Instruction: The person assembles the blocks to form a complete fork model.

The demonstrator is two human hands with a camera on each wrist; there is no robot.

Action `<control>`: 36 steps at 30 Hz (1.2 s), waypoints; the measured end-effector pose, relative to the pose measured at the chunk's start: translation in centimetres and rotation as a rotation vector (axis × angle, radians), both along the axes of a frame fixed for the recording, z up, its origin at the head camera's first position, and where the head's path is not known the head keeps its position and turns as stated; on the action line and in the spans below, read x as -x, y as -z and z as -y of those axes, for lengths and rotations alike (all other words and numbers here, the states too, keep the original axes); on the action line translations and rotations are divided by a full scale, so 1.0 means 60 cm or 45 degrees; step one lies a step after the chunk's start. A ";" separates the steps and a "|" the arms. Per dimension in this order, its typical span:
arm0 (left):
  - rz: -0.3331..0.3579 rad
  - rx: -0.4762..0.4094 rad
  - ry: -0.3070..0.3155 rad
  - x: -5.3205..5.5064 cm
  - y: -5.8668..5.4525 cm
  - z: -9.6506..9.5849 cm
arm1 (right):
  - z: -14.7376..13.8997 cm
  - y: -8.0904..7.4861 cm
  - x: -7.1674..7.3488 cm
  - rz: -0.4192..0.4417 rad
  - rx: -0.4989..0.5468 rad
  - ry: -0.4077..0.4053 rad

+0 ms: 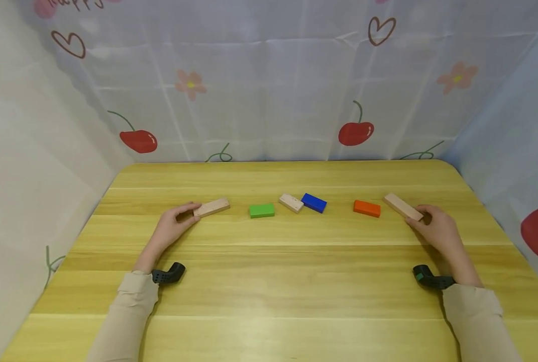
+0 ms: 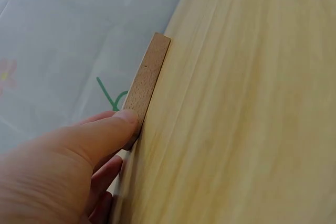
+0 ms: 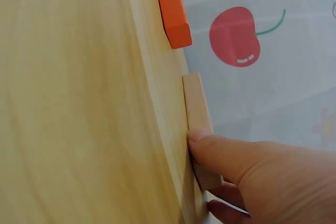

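Note:
At the left of the table, my left hand (image 1: 171, 224) pinches the near end of a plain wooden block (image 1: 212, 207) between thumb and fingers. In the left wrist view the thumb presses the face of this wooden block (image 2: 149, 72), which lies along the tabletop. On the right, my right hand (image 1: 437, 229) pinches the near end of another plain wooden block (image 1: 402, 206). The right wrist view shows that block (image 3: 197, 100) against the table, the thumb on its side. An orange block (image 1: 366, 208) lies just left of it. A green block (image 1: 261, 210) lies right of the left-hand block.
Between the hands, a speckled pale block (image 1: 291, 202) lies with its corner at a blue block (image 1: 314, 202). All are on the wooden table (image 1: 296, 281). A white curtain (image 1: 269, 90) with cherries, hearts and flowers hangs behind the far edge.

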State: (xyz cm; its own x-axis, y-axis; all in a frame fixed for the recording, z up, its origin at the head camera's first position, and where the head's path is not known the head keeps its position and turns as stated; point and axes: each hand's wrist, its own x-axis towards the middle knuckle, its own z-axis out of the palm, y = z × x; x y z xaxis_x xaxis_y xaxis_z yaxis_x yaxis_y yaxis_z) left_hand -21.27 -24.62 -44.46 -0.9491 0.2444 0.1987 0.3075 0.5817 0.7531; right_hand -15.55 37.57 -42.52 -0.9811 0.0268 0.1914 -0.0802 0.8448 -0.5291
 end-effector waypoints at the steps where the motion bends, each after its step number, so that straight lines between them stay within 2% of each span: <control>1: -0.001 -0.003 -0.002 0.000 0.000 0.000 | 0.000 0.000 -0.001 0.001 0.008 0.014; 7: -0.002 -0.003 0.001 0.001 0.001 0.001 | 0.001 0.003 -0.003 0.021 0.085 0.117; 9: 0.005 -0.002 -0.001 0.000 0.000 0.002 | 0.002 0.001 -0.003 0.004 0.142 0.160; 11: 0.010 0.004 -0.003 0.000 -0.001 0.002 | 0.002 -0.002 -0.003 -0.009 0.254 0.195; 12: 0.012 0.005 -0.005 -0.001 -0.002 0.001 | 0.002 -0.003 -0.002 -0.016 0.370 0.195; 13: 0.014 0.006 -0.006 -0.001 -0.003 0.001 | 0.002 -0.005 -0.001 -0.025 0.542 0.176; 18: 0.018 0.005 -0.013 -0.002 -0.004 0.000 | 0.008 -0.018 0.004 -0.045 1.539 -0.024; 19: 0.017 0.003 -0.012 -0.002 -0.004 0.000 | 0.011 -0.021 0.004 -0.047 1.668 -0.064; 21: 0.016 -0.002 -0.008 -0.002 -0.004 0.000 | 0.021 -0.031 0.004 -0.046 1.778 -0.122; 24: 0.017 -0.006 -0.002 -0.001 -0.002 -0.001 | 0.042 -0.050 0.001 -0.047 1.842 -0.200; 29: 0.046 -0.018 -0.010 -0.001 0.000 -0.001 | 0.103 -0.083 0.005 0.054 1.813 -0.278; 32: 0.068 -0.017 -0.020 0.000 0.000 0.000 | 0.153 -0.090 0.006 0.158 1.637 -0.290; 36: 0.082 -0.013 -0.024 0.001 0.000 0.000 | 0.225 -0.079 0.004 0.307 1.306 -0.327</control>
State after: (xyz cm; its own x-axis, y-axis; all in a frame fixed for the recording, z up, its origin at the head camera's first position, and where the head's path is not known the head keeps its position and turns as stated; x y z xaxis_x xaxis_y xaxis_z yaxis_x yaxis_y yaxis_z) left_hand -21.32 -24.62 -44.43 -0.9645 0.2245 0.1394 0.2471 0.5791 0.7769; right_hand -15.80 24.09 -37.78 -0.9891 -0.1470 -0.0036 0.0090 -0.0363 -0.9993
